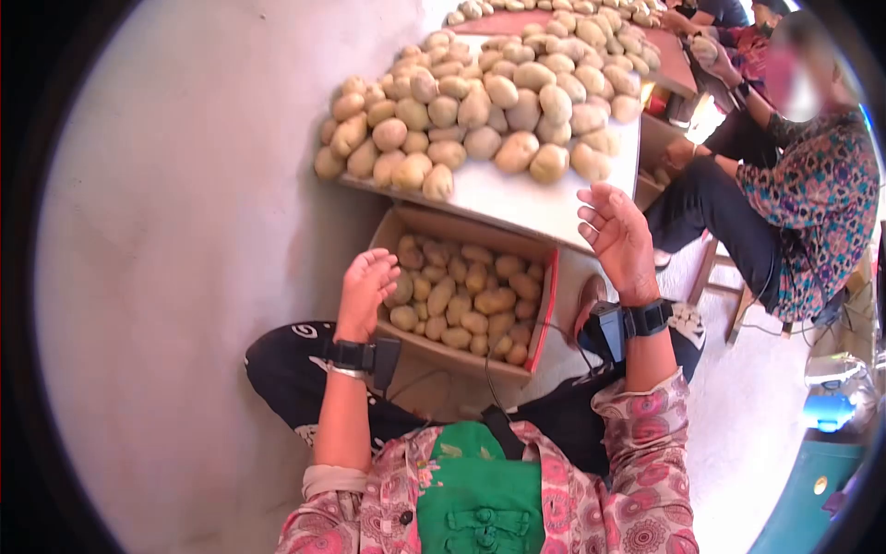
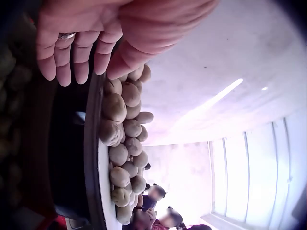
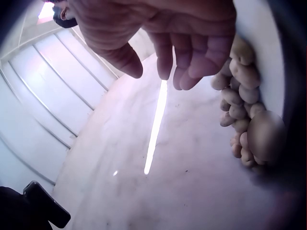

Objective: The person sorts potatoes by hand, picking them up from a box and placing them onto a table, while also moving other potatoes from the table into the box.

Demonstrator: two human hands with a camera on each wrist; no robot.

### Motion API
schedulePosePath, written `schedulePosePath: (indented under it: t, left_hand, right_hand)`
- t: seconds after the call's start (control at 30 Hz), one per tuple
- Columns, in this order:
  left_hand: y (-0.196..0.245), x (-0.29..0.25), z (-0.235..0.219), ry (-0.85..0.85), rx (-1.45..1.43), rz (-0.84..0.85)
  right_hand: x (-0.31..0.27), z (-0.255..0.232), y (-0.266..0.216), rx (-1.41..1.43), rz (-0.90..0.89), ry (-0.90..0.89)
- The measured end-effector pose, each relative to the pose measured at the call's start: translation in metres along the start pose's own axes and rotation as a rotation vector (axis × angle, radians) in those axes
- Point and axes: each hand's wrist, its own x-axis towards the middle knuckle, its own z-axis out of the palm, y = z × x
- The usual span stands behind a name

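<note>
My left hand (image 1: 366, 288) hovers by the left side of an open cardboard box (image 1: 443, 355) of potatoes (image 1: 472, 294). Its fingers are loosely bent, and nothing lies in it; the left wrist view shows the bare palm and a ring (image 2: 66, 36). Raised over the right front part of the white tabletop (image 1: 503, 196), my right hand (image 1: 618, 238) has its fingers relaxed and holds nothing. Beyond both hands, a large heap of potatoes (image 1: 480, 106) covers the back of that table. In the right wrist view, potatoes (image 3: 237, 110) show past the fingers.
The box stands on the floor between my knees, against the table's front edge. At the right, a person in a patterned shirt (image 1: 817, 203) sits on a wooden stool (image 1: 715, 282). Other people work farther back. A teal container (image 1: 803, 494) stands at the lower right.
</note>
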Motion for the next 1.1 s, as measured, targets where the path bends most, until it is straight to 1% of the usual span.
schedulePosePath:
  t: [0.03,0.07,0.1,0.17,0.2,0.23,0.3,0.33,0.37,0.43,0.47,0.57,0.6,0.63,0.73,0.83,0.9,0.97,1.03,1.1]
  left_hand:
    - [0.001,0.002,0.007,0.047,0.163,0.049]
    - [-0.003,0.005,0.009,0.052,0.428,0.207]
    - [-0.003,0.007,0.014,0.058,0.693,0.368]
    - [-0.005,0.006,0.025,0.123,1.034,0.697]
    - [-0.003,0.006,0.031,0.069,1.067,0.697]
    - [-0.003,0.008,0.038,0.071,1.066,0.703]
    - [0.000,0.019,0.047,0.017,1.271,0.821]
    - [0.001,0.029,0.048,-0.028,1.282,0.759]
    - [0.008,0.037,0.050,-0.026,1.290,0.781]
    - [0.015,0.054,0.060,-0.034,1.296,0.759]
    - [0.026,0.059,0.067,-0.062,1.326,0.729]
    - [0.056,0.091,0.093,-0.089,1.363,0.793]
    - [0.067,0.104,0.106,-0.080,1.381,0.798]
    - [0.077,0.114,0.118,-0.119,1.343,0.812]
    - [0.091,0.160,0.150,-0.133,1.284,0.839]
    - [0.110,0.193,0.189,-0.189,1.227,1.010]
    - [0.102,0.217,0.205,-0.200,1.264,0.959]
    - [0.095,0.238,0.217,-0.201,1.301,0.903]
    - [0.093,0.248,0.218,-0.272,1.269,0.828]
    - [0.093,0.243,0.224,-0.188,1.300,0.794]
  right_hand:
    - [0.006,0.001,-0.004,-0.092,-0.011,0.059]
    - [0.010,0.001,-0.008,-0.180,-0.021,0.124]
    - [0.013,-0.002,-0.007,-0.177,-0.034,0.115]
    - [0.021,-0.011,0.003,-1.195,-0.321,0.075]
    - [0.022,-0.010,0.010,-1.277,-0.308,0.076]
    - [0.022,-0.014,0.015,-1.281,-0.215,0.001]
    - [0.025,-0.014,0.025,-1.348,-0.183,-0.125]
    - [0.028,-0.014,0.027,-1.369,-0.179,-0.153]
    - [0.030,-0.012,0.028,-1.391,-0.173,-0.179]
    - [0.035,-0.016,0.031,-1.442,-0.152,-0.209]
    - [0.037,-0.019,0.034,-1.460,-0.156,-0.231]
    - [0.037,-0.019,0.049,-1.542,-0.211,-0.304]
    - [0.035,-0.017,0.052,-1.559,-0.237,-0.357]
    - [0.032,-0.013,0.053,-1.571,-0.250,-0.407]
    - [0.022,-0.001,0.052,-1.520,-0.234,-0.448]
    - [0.019,-0.003,0.064,-1.550,-0.214,-0.481]
    - [0.016,-0.001,0.061,-1.523,-0.187,-0.498]
    - [0.019,-0.005,0.071,-1.552,-0.154,-0.512]
    - [0.018,-0.006,0.075,-1.535,-0.245,-0.497]
    - [0.015,-0.007,0.076,-1.523,-0.262,-0.467]
